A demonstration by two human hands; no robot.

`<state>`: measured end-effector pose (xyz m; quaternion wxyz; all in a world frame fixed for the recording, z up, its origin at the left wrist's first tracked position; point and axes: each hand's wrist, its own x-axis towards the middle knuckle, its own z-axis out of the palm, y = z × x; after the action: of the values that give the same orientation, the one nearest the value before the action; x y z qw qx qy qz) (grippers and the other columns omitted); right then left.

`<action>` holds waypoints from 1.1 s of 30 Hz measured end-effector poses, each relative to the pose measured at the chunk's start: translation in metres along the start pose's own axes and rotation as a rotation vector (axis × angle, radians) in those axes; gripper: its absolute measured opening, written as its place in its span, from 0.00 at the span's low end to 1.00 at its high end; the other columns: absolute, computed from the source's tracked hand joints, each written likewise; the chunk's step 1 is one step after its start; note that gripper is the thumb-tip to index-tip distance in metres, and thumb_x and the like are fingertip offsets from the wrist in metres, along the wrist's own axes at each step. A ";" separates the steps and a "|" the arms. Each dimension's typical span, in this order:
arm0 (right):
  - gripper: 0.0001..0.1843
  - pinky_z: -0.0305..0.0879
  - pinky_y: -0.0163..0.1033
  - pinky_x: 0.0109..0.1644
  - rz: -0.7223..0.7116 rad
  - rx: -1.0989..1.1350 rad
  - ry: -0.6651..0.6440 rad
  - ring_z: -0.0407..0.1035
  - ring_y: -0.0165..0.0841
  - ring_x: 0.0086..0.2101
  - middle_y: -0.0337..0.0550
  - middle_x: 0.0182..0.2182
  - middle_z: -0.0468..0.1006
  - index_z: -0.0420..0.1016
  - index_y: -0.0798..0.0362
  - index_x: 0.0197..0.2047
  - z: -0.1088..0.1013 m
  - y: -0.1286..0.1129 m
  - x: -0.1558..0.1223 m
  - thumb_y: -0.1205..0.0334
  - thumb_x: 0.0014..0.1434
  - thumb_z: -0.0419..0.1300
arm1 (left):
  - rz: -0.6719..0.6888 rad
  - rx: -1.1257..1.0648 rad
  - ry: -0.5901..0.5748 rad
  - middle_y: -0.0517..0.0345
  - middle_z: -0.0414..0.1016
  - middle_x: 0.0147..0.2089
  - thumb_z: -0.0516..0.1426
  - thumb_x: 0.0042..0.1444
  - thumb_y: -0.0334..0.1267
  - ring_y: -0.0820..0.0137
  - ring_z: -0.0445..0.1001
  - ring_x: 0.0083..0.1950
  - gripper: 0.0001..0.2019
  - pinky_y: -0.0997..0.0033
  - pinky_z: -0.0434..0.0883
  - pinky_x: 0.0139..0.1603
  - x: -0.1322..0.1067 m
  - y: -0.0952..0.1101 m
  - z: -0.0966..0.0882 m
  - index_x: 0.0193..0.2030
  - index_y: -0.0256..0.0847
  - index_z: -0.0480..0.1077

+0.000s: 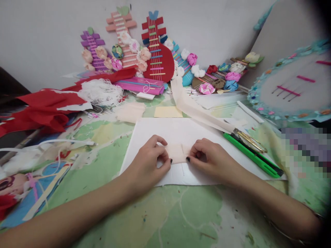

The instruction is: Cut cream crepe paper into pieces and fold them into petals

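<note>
A small pale peach piece of crepe paper (176,154) lies over a white sheet (146,132), with a fold line near its right end. My left hand (151,160) pinches its left edge between thumb and fingers. At the right edge, my right hand (213,159) holds it the same way, fingers curled in. To the right on the sheet rest a green utility knife (252,155) and scissors with gold handles (249,140). A long peach crepe strip (199,115) runs back from the scissors, whose blades are mostly hidden.
Several colourful flower-trimmed paper instruments, one a red lute shape (161,62), lean against the back wall. Red cloth-like material (49,106) and a heap of white string (102,91) lie at left. A large blue-edged decorated panel (292,82) stands at right.
</note>
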<state>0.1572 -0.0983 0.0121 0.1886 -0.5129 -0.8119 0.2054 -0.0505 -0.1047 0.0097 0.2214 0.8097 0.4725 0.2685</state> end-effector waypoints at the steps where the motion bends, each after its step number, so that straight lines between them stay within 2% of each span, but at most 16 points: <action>1: 0.05 0.56 0.37 0.34 -0.001 -0.002 0.003 0.63 0.33 0.30 0.41 0.25 0.71 0.70 0.54 0.26 0.000 0.000 0.000 0.69 0.53 0.56 | -0.005 0.008 -0.004 0.53 0.65 0.44 0.54 0.52 0.29 0.73 0.69 0.35 0.07 0.69 0.69 0.38 0.000 0.000 0.001 0.23 0.37 0.65; 14: 0.06 0.54 0.38 0.34 0.028 -0.038 0.016 0.62 0.33 0.30 0.40 0.23 0.70 0.67 0.53 0.24 0.002 -0.004 0.001 0.69 0.52 0.55 | -0.045 0.072 -0.018 0.54 0.63 0.42 0.52 0.52 0.30 0.74 0.66 0.30 0.07 0.67 0.68 0.35 0.001 0.004 0.007 0.23 0.38 0.61; 22: 0.05 0.54 0.39 0.34 0.043 -0.058 0.021 0.62 0.34 0.31 0.41 0.24 0.71 0.67 0.54 0.25 0.005 -0.004 0.001 0.68 0.51 0.55 | -0.028 0.093 -0.014 0.54 0.62 0.42 0.51 0.51 0.28 0.71 0.66 0.34 0.04 0.65 0.68 0.37 -0.001 0.005 0.010 0.27 0.39 0.59; 33: 0.07 0.54 0.39 0.33 0.054 -0.055 0.039 0.62 0.35 0.31 0.41 0.24 0.70 0.67 0.53 0.24 0.004 -0.007 0.000 0.68 0.52 0.55 | -0.044 0.086 -0.019 0.52 0.62 0.42 0.51 0.52 0.29 0.69 0.67 0.36 0.06 0.63 0.69 0.39 0.000 0.006 0.008 0.26 0.40 0.59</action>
<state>0.1498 -0.1015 0.0130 0.1846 -0.5435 -0.7993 0.1778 -0.0414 -0.1081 0.0075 0.1967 0.8105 0.4990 0.2353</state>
